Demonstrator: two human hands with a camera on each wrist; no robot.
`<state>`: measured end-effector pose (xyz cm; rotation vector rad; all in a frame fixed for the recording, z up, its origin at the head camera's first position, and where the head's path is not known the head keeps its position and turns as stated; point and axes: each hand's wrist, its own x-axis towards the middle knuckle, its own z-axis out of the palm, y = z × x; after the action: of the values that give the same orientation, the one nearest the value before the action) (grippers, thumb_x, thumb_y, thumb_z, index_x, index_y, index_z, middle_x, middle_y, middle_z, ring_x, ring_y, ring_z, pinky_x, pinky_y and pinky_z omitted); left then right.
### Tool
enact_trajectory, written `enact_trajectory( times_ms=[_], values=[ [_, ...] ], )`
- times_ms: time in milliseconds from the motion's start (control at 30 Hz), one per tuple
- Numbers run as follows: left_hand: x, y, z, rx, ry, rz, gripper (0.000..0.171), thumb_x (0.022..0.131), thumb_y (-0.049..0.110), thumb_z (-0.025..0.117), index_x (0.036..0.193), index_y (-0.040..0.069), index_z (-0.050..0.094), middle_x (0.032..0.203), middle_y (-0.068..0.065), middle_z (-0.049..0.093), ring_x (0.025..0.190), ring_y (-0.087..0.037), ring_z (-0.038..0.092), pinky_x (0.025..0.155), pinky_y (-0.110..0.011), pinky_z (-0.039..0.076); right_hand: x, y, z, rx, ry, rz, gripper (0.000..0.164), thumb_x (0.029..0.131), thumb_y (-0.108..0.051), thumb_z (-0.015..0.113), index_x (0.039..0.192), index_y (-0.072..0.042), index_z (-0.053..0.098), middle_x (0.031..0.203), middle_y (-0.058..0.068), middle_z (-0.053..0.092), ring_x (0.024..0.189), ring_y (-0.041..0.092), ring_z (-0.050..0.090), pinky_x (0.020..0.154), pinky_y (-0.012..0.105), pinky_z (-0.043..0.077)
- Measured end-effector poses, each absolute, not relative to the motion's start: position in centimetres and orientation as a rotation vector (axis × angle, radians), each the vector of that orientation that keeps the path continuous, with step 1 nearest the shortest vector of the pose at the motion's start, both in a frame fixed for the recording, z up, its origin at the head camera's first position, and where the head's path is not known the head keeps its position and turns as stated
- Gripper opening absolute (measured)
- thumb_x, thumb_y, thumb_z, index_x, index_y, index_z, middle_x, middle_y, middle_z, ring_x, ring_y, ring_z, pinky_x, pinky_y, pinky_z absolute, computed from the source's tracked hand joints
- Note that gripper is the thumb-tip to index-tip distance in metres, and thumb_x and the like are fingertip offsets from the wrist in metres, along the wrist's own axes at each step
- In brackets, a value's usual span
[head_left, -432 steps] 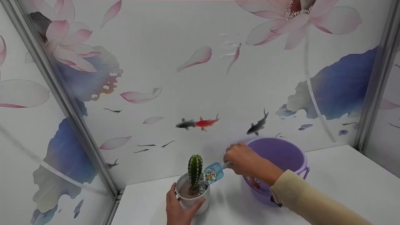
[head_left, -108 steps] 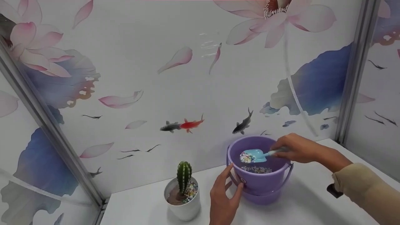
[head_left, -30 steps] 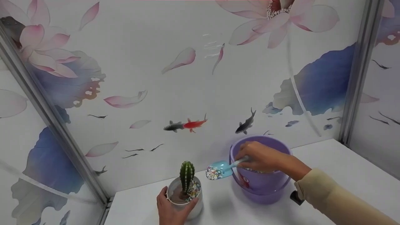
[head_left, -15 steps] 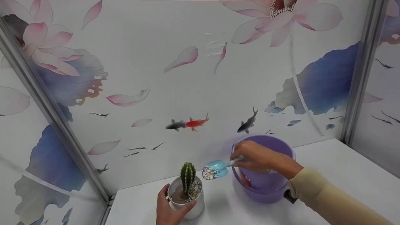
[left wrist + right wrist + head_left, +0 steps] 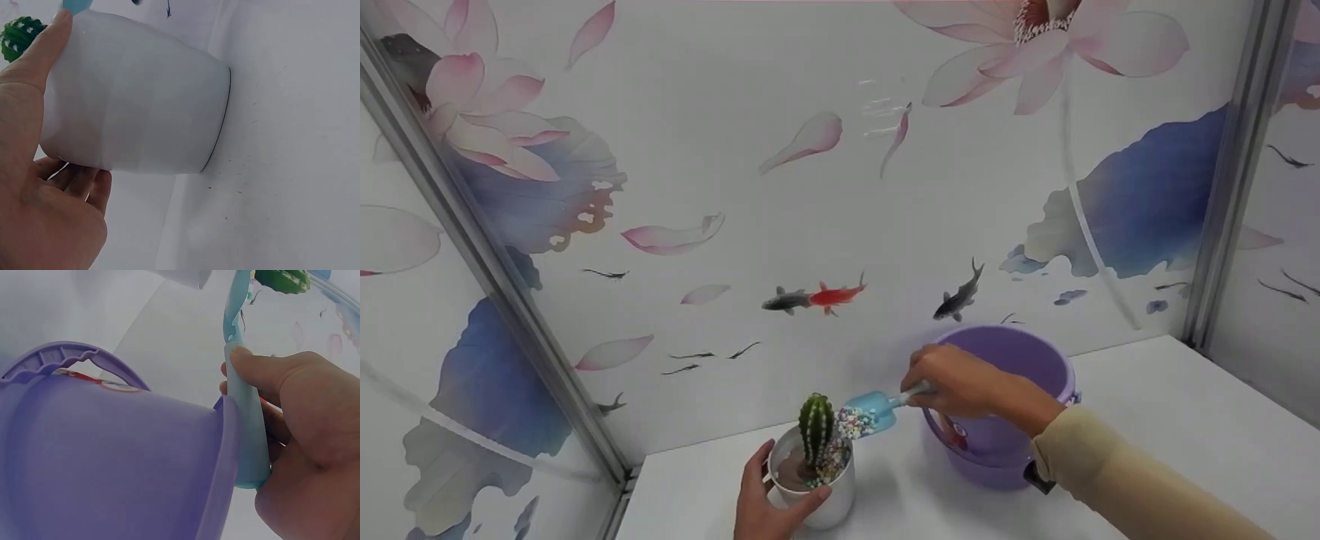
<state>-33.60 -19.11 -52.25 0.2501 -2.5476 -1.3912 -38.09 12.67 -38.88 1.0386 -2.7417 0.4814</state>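
My left hand (image 5: 771, 501) holds a white flowerpot (image 5: 837, 508), thumb on the near side and fingers round the left side. In the left wrist view, the thumb lies along the pot wall (image 5: 140, 101). A green cactus (image 5: 816, 431) stands in the pot, with multicoloured pebbles (image 5: 832, 466) covering the soil's right part. My right hand (image 5: 960, 382) grips the handle of a light-blue scoop (image 5: 883, 406), its blade tipped toward the pot at the rim beside the cactus. Pebbles gather at the blade's lip. The right wrist view shows thumb and fingers round the scoop handle (image 5: 247, 433).
A purple bucket (image 5: 986, 469) stands on the white table (image 5: 1147, 435) right of the pot, partly behind the right forearm. Its handle (image 5: 62, 354) shows in the right wrist view. Behind the table rises a wall (image 5: 780, 225) printed with flowers and fish.
Earlier the scoop was over the bucket, loaded with pebbles, and the left hand was at the bucket. In the last second the scoop has moved left to the pot and tipped.
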Motion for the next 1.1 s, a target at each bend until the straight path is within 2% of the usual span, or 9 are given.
enact_trajectory(
  times_ms=[133,300,500,767,1100],
  values=[
    [-33.5,-19.2,-52.4,0.238,-2.541,-1.353,0.121,0.055,0.07,0.087,0.15,0.016,0.036,0.15,-0.012,0.035,0.137,-0.037,0.042,0.11,-0.054,0.048,-38.3,12.0,-39.1,1.022,-2.74,0.439,0.02,0.088,-0.02,0.079,0.108,-0.02,0.08,0.098,-0.007,0.072,0.09,0.01,0.062,0.082,0.03,0.059],
    [-33.5,-19.3,-52.4,0.252,-2.543,-1.362,0.12,0.056,0.071,0.086,0.152,0.018,0.037,0.143,-0.011,0.039,0.133,-0.033,0.045,0.11,-0.052,0.049,-38.3,11.2,-39.3,0.971,-2.731,0.392,0.018,0.087,-0.02,0.08,0.105,-0.02,0.081,0.097,-0.005,0.071,0.089,0.01,0.06,0.081,0.032,0.058],
    [-33.5,-19.6,-52.7,0.234,-2.54,-1.41,0.119,0.057,0.069,0.087,0.154,0.021,0.036,0.144,-0.011,0.041,0.137,-0.033,0.044,0.111,-0.051,0.048,-38.4,10.5,-39.6,0.92,-2.715,0.361,0.018,0.086,-0.022,0.082,0.103,-0.019,0.081,0.095,-0.005,0.072,0.089,0.011,0.06,0.084,0.036,0.057],
    [-33.8,-20.2,-53.5,0.135,-2.521,-1.426,0.112,0.064,0.066,0.085,0.155,0.024,0.035,0.145,-0.011,0.041,0.136,-0.033,0.046,0.108,-0.049,0.051,-38.5,10.0,-40.1,0.913,-2.699,0.287,0.018,0.084,-0.017,0.083,0.101,-0.018,0.081,0.093,-0.005,0.07,0.09,0.014,0.058,0.089,0.042,0.053],
    [-34.0,-20.4,-53.5,0.149,-2.504,-1.533,0.111,0.064,0.064,0.086,0.154,0.023,0.035,0.151,-0.011,0.042,0.141,-0.037,0.044,0.107,-0.047,0.052,-38.5,9.7,-40.2,0.897,-2.671,0.269,0.015,0.083,-0.016,0.083,0.098,-0.02,0.082,0.092,-0.007,0.07,0.089,0.013,0.058,0.088,0.04,0.052]
  ],
)
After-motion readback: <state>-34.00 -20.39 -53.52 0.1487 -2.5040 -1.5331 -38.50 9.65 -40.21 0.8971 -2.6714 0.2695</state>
